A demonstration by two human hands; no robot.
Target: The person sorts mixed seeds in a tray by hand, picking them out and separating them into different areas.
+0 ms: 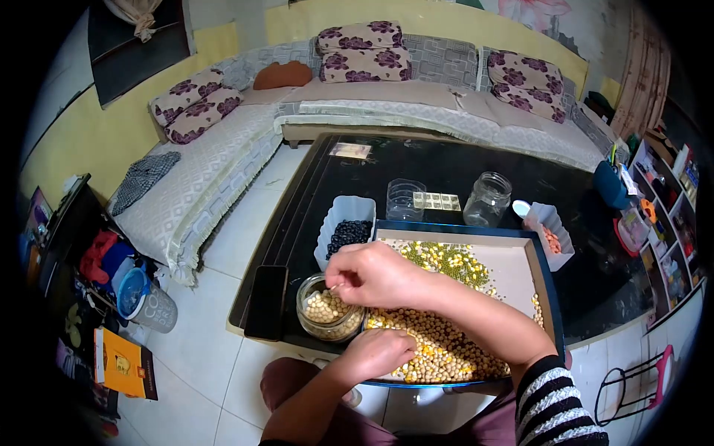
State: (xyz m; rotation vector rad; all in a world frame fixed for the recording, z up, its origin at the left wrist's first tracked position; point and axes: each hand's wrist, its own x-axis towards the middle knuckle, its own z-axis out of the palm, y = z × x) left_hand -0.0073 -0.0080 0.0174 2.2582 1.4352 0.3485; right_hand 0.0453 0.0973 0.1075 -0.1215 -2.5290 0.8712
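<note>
My right hand (375,275) is over the mouth of a glass jar (331,327), its fingers closed in a pinch. What they hold, if anything, is hidden. Pale soybeans (325,306) fill much of the jar. My left hand (375,352) rests at the near left edge of a shallow box (513,254), fingers curled down against the beans; their contents cannot be made out. A wide heap of soybeans mixed with yellow corn kernels (446,349) covers the near part of the box. Green mung beans with more corn (450,265) lie at its far side, partly behind my right forearm.
A phone (266,303) lies left of the jar. Behind it stands a plastic tub of black beans (348,236). A clear container (405,199), an open glass jar (488,199) and a tub of pinkish beans (552,239) stand beyond the box on the black table (446,160).
</note>
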